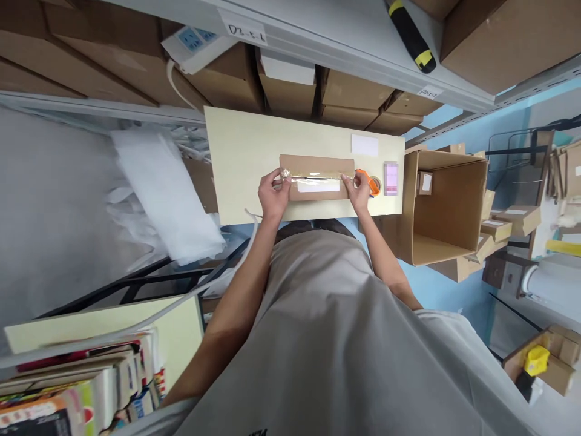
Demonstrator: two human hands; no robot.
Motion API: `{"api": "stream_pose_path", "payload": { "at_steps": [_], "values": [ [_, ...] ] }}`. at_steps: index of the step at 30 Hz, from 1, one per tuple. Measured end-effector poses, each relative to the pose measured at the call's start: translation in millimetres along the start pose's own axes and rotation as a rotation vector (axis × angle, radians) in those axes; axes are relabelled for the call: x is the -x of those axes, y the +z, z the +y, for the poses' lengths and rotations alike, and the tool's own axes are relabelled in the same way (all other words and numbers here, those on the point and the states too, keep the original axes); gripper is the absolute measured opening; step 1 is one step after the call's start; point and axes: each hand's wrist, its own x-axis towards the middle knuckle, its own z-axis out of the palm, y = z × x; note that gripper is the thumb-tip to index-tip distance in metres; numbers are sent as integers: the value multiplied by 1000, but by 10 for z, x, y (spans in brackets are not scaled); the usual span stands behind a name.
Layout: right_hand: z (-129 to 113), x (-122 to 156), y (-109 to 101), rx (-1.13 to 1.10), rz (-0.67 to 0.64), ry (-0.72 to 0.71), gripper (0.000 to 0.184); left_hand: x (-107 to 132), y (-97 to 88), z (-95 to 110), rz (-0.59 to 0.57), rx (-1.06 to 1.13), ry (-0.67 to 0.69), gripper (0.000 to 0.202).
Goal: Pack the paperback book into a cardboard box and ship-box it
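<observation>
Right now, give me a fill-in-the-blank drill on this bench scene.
1. The left hand and right hand hold the two ends of a small ____.
2. The tape dispenser beside the right hand is coloured ____.
3. The phone lies on the table, to the ____ of the tape dispenser.
Missing: box; orange; right.

The right hand (358,192) covers most of the orange tape dispenser (373,183). Print on the white label (318,186) of the cardboard box (316,166) and on the phone (391,178) screen is too small to read. Whether the left hand (273,197) and the right clamp the box with their fingers (275,177) or only press on it cannot be told. The top edge cuts off the black-and-yellow tool (411,36); the bottom edge cuts the books (68,393).
</observation>
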Motion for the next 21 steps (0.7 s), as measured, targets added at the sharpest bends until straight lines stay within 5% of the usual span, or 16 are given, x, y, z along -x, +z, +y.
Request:
{"api": "stream_pose_path", "payload": {
  "at_steps": [5,12,21],
  "values": [
    [-207,-110,-98,-11,10,83,57,-171,-45,72,19,-13,26,42],
    [-380,-316,-93,-131,33,-32,55,-569,-186,204,-14,-3,132,53],
    [-113,290,188,-281,-256,90,47,-122,-120,-281,120,19,-186,54]
  ]
}}
